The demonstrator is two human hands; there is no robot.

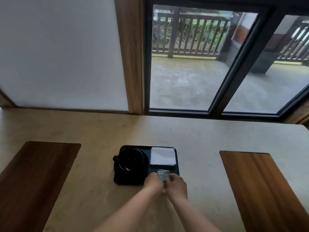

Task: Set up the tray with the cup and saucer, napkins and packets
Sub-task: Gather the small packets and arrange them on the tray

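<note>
A dark rectangular tray (128,181) lies on the pale table. On its left half stands a black cup (129,159) on a black saucer (145,159), handle pointing left. A stack of white napkins (163,156) fills the tray's far right corner. Over the near right corner, my left hand (153,182) and my right hand (177,184) meet, both pinching a small bundle of silvery packets (163,174). The packets' lower part is hidden by my fingers.
Two dark wooden boards lie on the table, one at the left (33,178) and one at the right (260,186). Behind the table stand a white wall (60,52) and a large window (192,61) onto a terrace.
</note>
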